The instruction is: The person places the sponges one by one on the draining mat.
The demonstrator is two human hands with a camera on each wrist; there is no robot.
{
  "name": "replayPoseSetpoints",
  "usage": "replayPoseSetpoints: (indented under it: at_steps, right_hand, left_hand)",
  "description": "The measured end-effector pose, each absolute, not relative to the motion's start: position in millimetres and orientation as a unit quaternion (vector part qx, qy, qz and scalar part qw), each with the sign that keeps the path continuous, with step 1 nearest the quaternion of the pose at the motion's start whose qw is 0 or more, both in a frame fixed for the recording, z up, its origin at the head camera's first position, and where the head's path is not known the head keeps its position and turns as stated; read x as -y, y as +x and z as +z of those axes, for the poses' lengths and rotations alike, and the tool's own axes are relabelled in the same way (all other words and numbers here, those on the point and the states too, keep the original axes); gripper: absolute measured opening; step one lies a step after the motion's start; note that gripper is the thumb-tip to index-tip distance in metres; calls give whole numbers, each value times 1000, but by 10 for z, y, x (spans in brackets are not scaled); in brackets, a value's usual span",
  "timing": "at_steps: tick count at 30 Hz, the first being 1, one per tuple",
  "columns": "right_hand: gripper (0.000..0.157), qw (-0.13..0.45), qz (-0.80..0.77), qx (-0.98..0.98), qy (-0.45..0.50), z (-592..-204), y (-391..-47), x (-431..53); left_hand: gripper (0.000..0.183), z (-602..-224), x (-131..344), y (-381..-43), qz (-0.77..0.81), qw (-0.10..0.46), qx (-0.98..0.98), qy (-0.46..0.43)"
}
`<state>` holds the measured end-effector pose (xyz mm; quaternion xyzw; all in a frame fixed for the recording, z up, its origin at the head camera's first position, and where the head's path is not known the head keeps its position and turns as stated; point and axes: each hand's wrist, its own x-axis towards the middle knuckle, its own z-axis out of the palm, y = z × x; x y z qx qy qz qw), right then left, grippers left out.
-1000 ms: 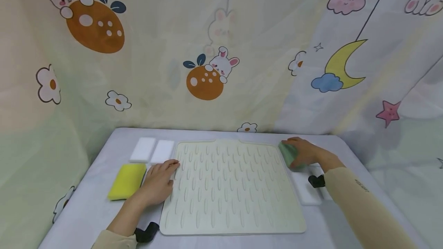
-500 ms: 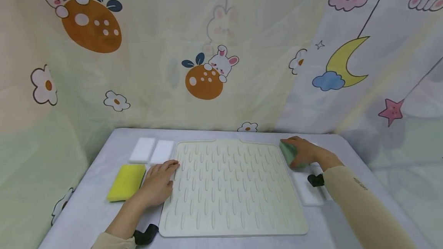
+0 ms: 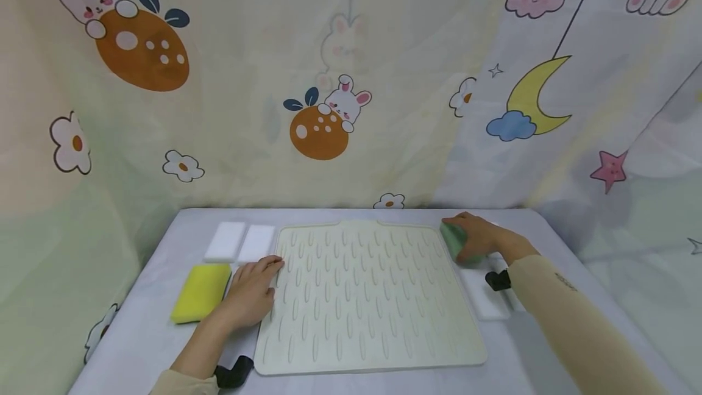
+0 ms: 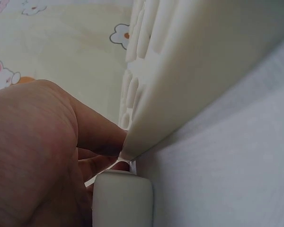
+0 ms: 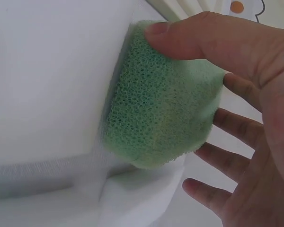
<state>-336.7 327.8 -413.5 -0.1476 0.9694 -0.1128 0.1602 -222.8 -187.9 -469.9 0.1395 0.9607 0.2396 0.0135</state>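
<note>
A cream mat with raised oval ridges (image 3: 370, 303) lies in the middle of the table in the head view. My left hand (image 3: 251, 291) rests at its left edge, fingertips touching the rim. The left wrist view shows a finger or the thumb against the edge of the mat (image 4: 175, 85). At the mat's upper right edge, my right hand (image 3: 485, 239) grips a green sponge (image 3: 453, 240). In the right wrist view the thumb presses one side of this porous sponge (image 5: 151, 104), with fingers on the other side; the contact of some fingertips is unclear.
A yellow sponge (image 3: 202, 291) with a dark underside lies left of my left hand. Two white blocks (image 3: 225, 241) sit behind it. More white blocks (image 3: 485, 300) lie partly hidden under the right forearm. A printed curtain (image 3: 241, 108) hangs behind the table.
</note>
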Motion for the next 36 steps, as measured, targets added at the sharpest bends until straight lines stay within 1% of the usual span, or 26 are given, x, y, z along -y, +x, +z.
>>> replayPoseSetpoints:
  at_steps: [12, 18, 23, 36]
  right_hand:
    - [100, 149, -76, -974, -150, -3957, -3284, -3227]
    - [99, 132, -61, -974, -173, -3895, -3256, -3163]
    - [97, 132, -64, -973, -176, -3835, -3223, -3096]
    - [97, 116, -55, -973, -192, -3858, -3185, -2877]
  left_hand:
    - [54, -4717, 1860, -2218, 245, 12, -959, 143]
    - [55, -4739, 1872, -2233, 244, 17, -959, 141]
    - [55, -4724, 1873, -2237, 240, 16, -960, 146]
    - [56, -4730, 1882, -2250, 234, 24, -962, 142]
